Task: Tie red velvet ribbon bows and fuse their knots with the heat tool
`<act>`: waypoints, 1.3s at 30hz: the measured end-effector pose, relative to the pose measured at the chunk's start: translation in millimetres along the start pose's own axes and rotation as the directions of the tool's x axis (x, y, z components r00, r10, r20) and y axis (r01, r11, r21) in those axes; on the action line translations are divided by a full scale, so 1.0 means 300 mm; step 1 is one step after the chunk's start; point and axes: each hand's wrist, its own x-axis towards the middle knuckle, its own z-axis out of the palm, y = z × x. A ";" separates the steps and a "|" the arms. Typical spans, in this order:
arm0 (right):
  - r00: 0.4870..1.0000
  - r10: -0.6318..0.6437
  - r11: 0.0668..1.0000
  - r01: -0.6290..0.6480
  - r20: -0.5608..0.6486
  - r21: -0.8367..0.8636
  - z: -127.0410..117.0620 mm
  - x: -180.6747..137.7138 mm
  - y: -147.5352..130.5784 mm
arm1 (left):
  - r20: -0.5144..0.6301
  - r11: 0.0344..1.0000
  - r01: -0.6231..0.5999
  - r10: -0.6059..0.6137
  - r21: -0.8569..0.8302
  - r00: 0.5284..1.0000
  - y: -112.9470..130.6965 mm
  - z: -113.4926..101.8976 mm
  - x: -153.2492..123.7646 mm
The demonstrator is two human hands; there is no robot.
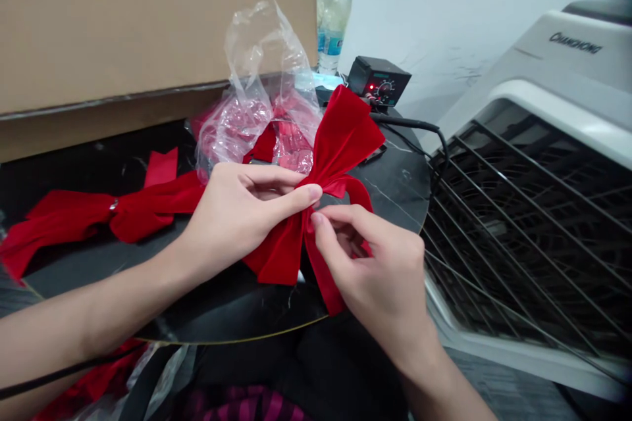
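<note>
Red velvet bow [343, 141] sits gripped between the left hand [237, 220] and the right hand [370, 270], which I see close together at its knot. The left fingertips [309, 194] press on the knot from above, while the right hand comes up from below with its fingers curled, its forefinger [320, 223] meeting the ribbon at the same spot. One loop of the bow rises past the hands, another drops under the left palm, and a tail hangs beside the right hand. All of this is held over the black marble top of the bench [395, 177]. Left of the hands lies a second red velvet ribbon [64, 227] with a small metal ring [114, 204] on it. Behind them stands a crumpled clear plastic bag [257, 79] with red showing inside. Farther out I can make out a cardboard box [148, 20], two plastic water bottles [336, 20], a small black controller [379, 82] with a dial, its black cable [409, 123], and a Changhong appliance [543, 210] with a wire grille.
</note>
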 end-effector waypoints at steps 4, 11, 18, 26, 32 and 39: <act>0.983 0.165 0.978 -0.154 -0.074 0.138 0.052 -0.026 -0.009 | 0.048 0.985 0.038 -0.030 -0.171 0.998 -0.014 -0.003 0.005; 0.908 0.419 0.824 -0.391 0.024 0.409 0.080 -0.041 -0.026 | 0.107 0.948 0.129 -0.102 -0.290 0.989 -0.021 0.000 0.012; 0.909 0.409 0.846 -0.409 0.077 0.342 0.075 -0.064 -0.059 | 0.036 0.954 0.092 -0.085 -0.284 0.996 0.004 -0.005 0.015; 0.785 0.386 0.790 -0.553 0.485 0.265 0.053 -0.117 -0.090 | 0.019 0.952 0.105 -0.104 -0.287 0.994 0.025 -0.017 0.024; 0.516 0.199 0.861 -0.498 0.833 0.103 -0.080 -0.197 -0.079 | -0.027 0.944 0.064 -0.077 -0.325 0.997 0.019 -0.041 0.039; 0.938 0.334 0.918 -0.347 0.098 0.191 -0.074 -0.038 -0.058 | 0.074 0.943 0.099 -0.080 -0.316 0.994 0.010 -0.040 0.036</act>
